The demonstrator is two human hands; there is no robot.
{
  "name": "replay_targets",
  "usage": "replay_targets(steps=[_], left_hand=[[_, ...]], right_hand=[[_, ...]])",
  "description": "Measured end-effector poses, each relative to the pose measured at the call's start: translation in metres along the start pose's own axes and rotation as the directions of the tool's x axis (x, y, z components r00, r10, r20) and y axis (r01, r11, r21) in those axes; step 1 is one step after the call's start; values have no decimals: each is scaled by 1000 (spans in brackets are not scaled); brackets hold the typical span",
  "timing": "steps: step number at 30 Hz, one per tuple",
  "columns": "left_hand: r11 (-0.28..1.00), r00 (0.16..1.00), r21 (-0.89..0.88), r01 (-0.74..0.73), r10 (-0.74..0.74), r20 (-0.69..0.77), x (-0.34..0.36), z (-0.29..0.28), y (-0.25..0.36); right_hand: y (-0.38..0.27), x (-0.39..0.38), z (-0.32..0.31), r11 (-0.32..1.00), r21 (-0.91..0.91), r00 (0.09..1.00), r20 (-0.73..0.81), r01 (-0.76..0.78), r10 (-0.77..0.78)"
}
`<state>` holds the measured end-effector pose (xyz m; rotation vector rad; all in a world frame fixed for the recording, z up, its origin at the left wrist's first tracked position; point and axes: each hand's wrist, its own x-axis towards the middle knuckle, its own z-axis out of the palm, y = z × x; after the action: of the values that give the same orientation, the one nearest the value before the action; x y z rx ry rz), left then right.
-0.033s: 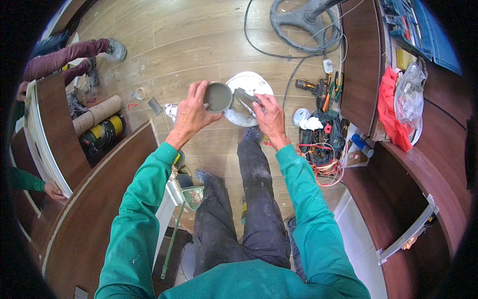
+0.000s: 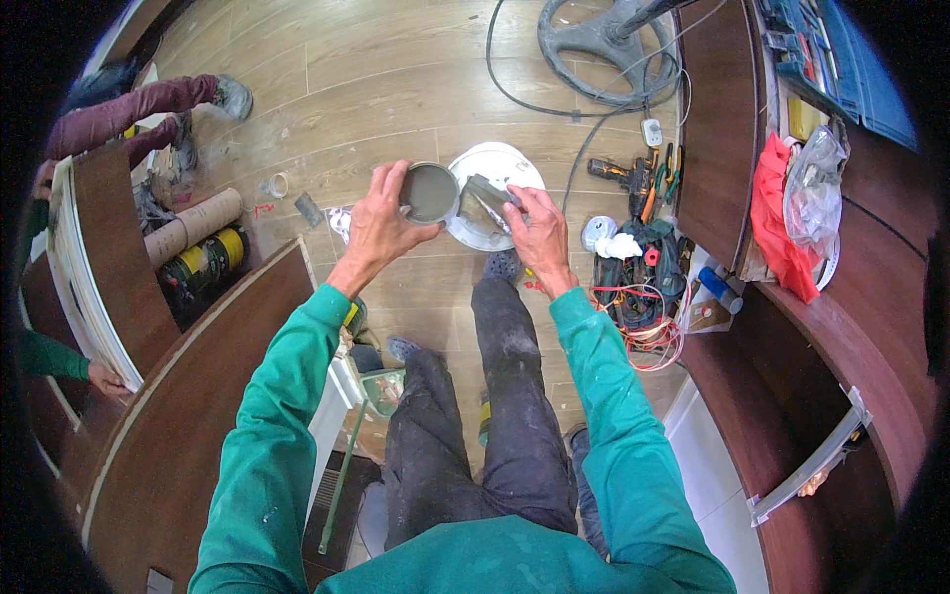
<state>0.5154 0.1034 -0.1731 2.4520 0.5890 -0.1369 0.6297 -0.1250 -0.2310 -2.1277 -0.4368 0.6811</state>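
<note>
My left hand (image 2: 381, 213) is closed around the side of a round tub (image 2: 428, 192) holding smooth grey paste. Just to its right, my right hand (image 2: 540, 226) grips a flat grey scraper (image 2: 487, 201) between thumb and fingers. Its blade points toward the tub, and there is a pale streak along one edge. Below both hands is a round white bucket or lid (image 2: 505, 158), partly covered by the scraper and the tub.
A cordless drill (image 2: 612, 172), pliers and tangled wires (image 2: 648, 337) lie right. A black wheel-shaped base (image 2: 594, 49) stands ahead, trailing cable. Wooden panels (image 2: 198, 376) flank both sides. Another person's legs (image 2: 139, 114) show far left; a green-sleeved hand (image 2: 107, 378) touches a panel below them.
The tub in my left hand has shifted very slightly to the left. My right hand and the scraper look almost unmoved.
</note>
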Motion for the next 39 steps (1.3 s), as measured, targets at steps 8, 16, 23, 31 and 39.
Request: replay_targets(steps=[8, 16, 23, 31, 39], left_hand=[[988, 970, -156, -6, -33, -240, -65, -7, -23], [931, 895, -280, 236, -320, -311, -196, 27, -40], [804, 739, -418, 422, -572, -355, -315, 57, -70], [673, 606, -598, 434, -710, -359, -451, 67, -150], [112, 183, -875, 471, -983, -27, -591, 172, -357]], right_hand=[[-59, -36, -19, 997, 74, 1000, 4, 24, -24], [-92, -119, 87, 844, 368, 805, 581, -390, 118], [-80, -172, 164, 862, 182, 620, 764, -474, 180], [-72, -228, 271, 929, 95, 573, 808, -356, 137], [-49, -232, 370, 969, 54, 583, 806, -241, 100]])
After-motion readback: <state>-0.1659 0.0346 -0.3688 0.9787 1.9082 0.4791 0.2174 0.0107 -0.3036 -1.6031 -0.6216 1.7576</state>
